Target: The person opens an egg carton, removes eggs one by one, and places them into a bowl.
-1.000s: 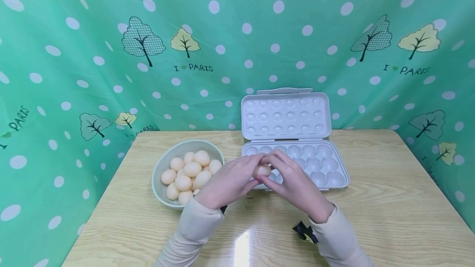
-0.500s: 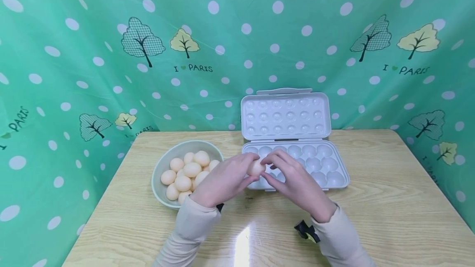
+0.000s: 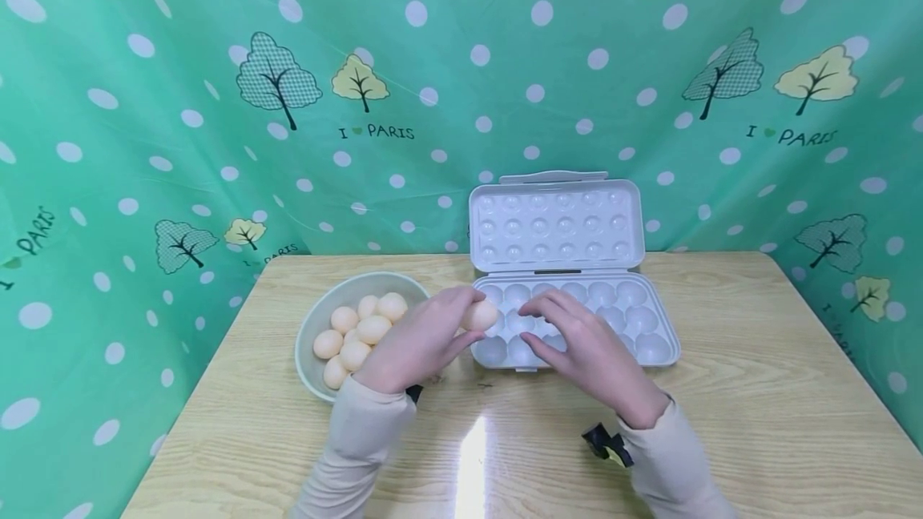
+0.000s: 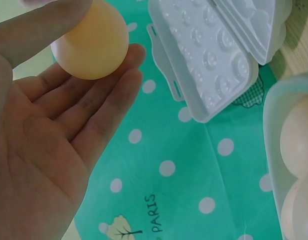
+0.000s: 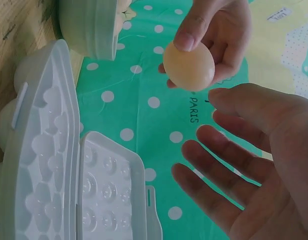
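My left hand (image 3: 425,337) pinches a pale egg (image 3: 479,315) between thumb and fingers, above the left end of the egg box (image 3: 570,364). In the left wrist view the egg (image 4: 96,42) lies between the thumb and the fingertips. My right hand (image 3: 587,351) is just to the right, apart from the egg, thumb and fingers parted with nothing between them. The right wrist view shows this hand (image 5: 244,160) with its fingers spread. The egg box stands open, its lid (image 3: 555,223) tipped up behind, and its visible hollows hold no eggs.
A pale green bowl (image 3: 306,335) with several eggs stands to the left, partly behind my left hand and forearm. The wooden table (image 3: 750,391) carries everything. A green dotted cloth (image 3: 461,102) hangs behind and at the sides.
Both hands held the egg together earlier. The right hand has let go and shifted slightly right, while the left hand has moved left and slightly away with the egg.
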A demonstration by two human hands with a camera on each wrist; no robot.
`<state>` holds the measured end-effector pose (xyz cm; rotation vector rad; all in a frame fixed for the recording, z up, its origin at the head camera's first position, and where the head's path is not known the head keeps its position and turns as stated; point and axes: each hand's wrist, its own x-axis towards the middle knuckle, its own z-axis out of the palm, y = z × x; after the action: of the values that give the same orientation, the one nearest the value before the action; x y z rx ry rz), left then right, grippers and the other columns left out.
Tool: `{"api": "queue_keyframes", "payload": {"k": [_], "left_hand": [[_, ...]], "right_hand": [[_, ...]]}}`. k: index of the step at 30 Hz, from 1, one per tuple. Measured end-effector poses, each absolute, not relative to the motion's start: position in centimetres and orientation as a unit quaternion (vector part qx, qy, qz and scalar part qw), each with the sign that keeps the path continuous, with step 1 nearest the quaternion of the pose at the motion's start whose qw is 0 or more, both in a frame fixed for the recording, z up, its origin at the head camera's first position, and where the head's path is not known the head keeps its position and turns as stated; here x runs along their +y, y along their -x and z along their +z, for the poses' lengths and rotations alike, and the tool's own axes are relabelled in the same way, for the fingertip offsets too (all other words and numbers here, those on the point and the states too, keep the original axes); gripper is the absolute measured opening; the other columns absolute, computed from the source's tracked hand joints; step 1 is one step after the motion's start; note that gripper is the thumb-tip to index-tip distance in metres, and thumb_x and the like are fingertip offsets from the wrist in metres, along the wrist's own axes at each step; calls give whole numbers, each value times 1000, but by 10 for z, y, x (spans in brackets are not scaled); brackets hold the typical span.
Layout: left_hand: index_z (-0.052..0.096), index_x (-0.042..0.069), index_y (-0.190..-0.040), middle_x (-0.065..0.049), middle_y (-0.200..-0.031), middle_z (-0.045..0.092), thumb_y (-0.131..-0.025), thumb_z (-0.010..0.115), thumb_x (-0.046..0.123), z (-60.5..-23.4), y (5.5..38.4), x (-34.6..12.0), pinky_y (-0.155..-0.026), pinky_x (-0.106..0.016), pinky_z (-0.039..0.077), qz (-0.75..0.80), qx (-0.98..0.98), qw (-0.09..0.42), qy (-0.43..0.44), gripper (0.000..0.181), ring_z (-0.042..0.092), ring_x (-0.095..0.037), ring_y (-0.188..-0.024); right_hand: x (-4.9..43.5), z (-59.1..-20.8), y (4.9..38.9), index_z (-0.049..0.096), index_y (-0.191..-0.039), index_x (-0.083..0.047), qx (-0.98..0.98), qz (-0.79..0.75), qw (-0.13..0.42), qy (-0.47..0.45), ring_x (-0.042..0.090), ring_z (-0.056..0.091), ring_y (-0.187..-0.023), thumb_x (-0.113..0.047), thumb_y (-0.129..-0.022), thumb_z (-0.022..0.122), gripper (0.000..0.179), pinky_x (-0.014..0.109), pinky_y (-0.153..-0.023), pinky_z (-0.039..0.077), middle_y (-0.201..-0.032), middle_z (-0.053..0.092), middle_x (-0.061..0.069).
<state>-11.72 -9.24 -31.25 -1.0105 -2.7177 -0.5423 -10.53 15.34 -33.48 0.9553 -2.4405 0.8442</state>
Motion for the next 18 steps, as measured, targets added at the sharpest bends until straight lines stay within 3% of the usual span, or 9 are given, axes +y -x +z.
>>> {"api": "queue_keyframes", "payload": {"k": [18], "left_hand": [[57,8,-120,-4,-115,67,-90,74,20,-310,124,-110,-92,-34,55,-212,-927,90,297,36,65,-18,-105]], "right_hand": [[179,-334,110,65,-110,-12,-895,285,178,-295,14,64,-91,-9,-86,76,27,34,-77,59,-105,66,-2]]}}
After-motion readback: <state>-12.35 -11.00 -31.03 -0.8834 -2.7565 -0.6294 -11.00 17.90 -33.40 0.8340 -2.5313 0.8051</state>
